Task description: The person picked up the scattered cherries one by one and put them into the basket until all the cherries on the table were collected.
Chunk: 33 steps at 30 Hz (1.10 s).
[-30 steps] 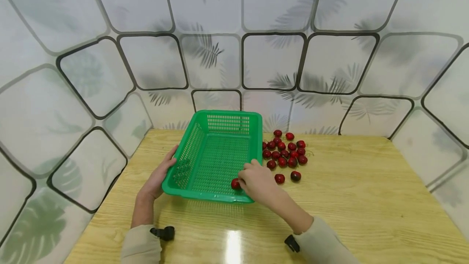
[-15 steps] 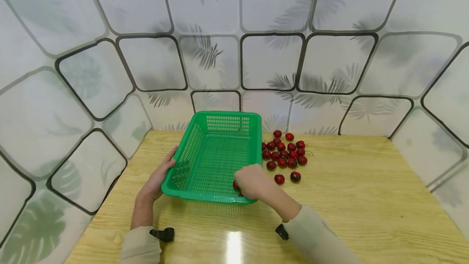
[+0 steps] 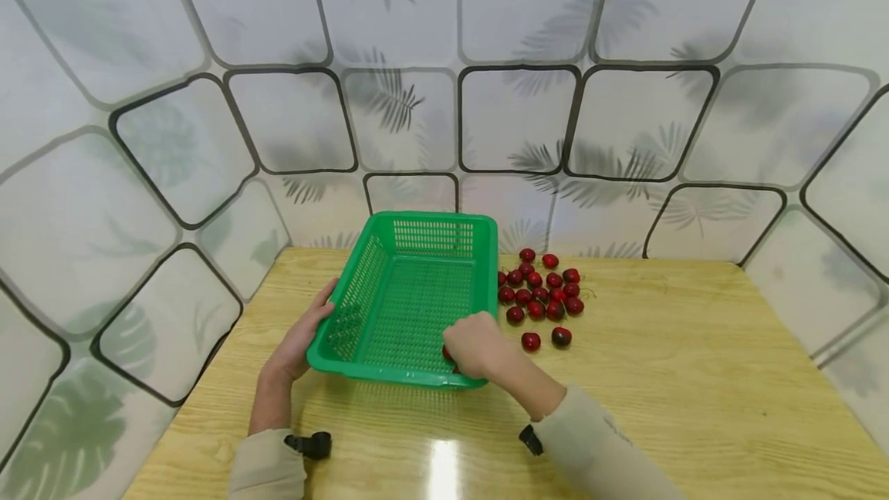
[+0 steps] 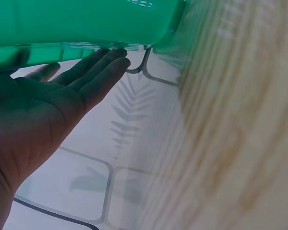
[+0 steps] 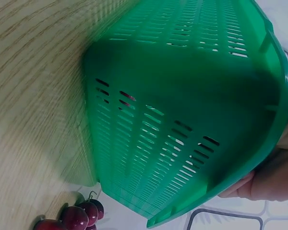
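A green plastic basket (image 3: 417, 307) with slotted walls stands on the wooden table, its near left corner towards me. My left hand (image 3: 303, 338) lies against its left wall; the left wrist view has the fingers (image 4: 98, 79) nearly straight, touching below the rim. Over the near right corner, my right hand (image 3: 475, 346) reaches down into the basket, fingers hidden beneath the knuckles. Dark red cherries (image 3: 447, 353) peek out beside and under that hand; whether it grips one cannot be seen. From outside the wall, the right wrist view catches only part of the right hand (image 5: 273, 177).
Several cherries (image 3: 539, 295) lie loosely grouped right of the basket, some with stems. Two lie apart, nearer to me: one cherry (image 3: 531, 341) and a darker cherry (image 3: 561, 337). Patterned wall panels (image 3: 517, 122) rise behind the wooden table (image 3: 660, 376).
Over the second, my right hand has moved slightly left and lower into the basket's near right corner, covering most of the cherry there. It has barely moved since half a second ago. The left hand stays put.
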{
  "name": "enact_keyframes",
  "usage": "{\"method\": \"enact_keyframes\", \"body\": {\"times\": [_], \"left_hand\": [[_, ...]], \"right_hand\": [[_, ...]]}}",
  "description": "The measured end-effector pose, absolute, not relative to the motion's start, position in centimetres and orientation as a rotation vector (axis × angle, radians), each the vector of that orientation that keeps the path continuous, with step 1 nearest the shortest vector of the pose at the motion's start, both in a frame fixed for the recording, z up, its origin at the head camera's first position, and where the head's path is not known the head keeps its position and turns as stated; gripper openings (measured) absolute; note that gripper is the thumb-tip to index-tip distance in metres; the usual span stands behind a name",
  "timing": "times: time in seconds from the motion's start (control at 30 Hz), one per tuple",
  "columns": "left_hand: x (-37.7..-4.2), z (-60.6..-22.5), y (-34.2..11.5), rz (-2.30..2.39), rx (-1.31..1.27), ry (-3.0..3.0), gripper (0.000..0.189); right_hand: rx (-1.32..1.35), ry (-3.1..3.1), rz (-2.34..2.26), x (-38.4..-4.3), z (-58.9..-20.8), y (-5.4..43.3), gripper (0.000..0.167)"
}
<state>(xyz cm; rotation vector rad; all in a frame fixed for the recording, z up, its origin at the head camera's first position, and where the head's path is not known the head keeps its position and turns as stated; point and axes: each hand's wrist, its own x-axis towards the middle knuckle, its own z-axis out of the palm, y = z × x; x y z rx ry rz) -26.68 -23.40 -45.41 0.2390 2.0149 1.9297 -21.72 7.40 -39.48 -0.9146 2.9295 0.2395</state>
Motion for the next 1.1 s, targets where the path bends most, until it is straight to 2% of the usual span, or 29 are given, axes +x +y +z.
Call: {"method": "enact_keyframes", "body": {"times": [0.37,0.63,1.1], "left_hand": [[-26.6,-45.5,-23.4,1.934,0.245,2.020,0.063],[-26.6,-45.5,-23.4,1.933,0.253,2.017,0.064],[-26.6,-45.4,-23.4,1.931,0.250,2.021,0.064]], "right_hand": [[-0.937,3.074,-0.152,-21.9,-40.8,8.6,0.047],[-0.928,3.198,-0.591,-21.6,-42.2,9.7,0.009],[-0.902,2.964,-1.636,-21.2,-43.4,11.2,0.008]]}}
